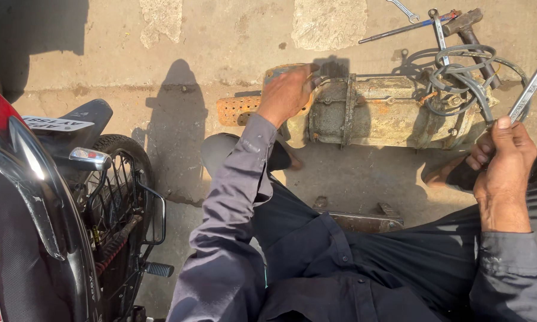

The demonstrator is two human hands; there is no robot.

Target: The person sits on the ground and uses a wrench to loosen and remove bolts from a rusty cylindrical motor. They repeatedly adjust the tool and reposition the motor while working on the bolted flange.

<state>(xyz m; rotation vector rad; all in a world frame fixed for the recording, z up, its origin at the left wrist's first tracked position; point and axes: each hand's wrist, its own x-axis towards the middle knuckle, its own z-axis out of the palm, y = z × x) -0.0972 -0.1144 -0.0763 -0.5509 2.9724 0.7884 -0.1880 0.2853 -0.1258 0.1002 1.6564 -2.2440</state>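
Note:
A rusty, dirty cylindrical metal machine part (382, 110) lies on the concrete ground in front of me. My left hand (287, 92) rests on its left end, gripping the rusted end piece (238, 109) with its small holes. My right hand (502, 158) is raised at the right and holds a long shiny spanner (534, 80) that points up to the right. A coil of grey cable (468, 74) lies on the part's right end. I wear dark grey sleeves and trousers.
A black motorcycle (54, 197) with its rear wheel and footpeg stands at the left. More tools lie on the ground at the top right: a hammer (468, 30), a screwdriver (399, 30) and another spanner (404, 9). A sandalled foot (453, 173) is near the part.

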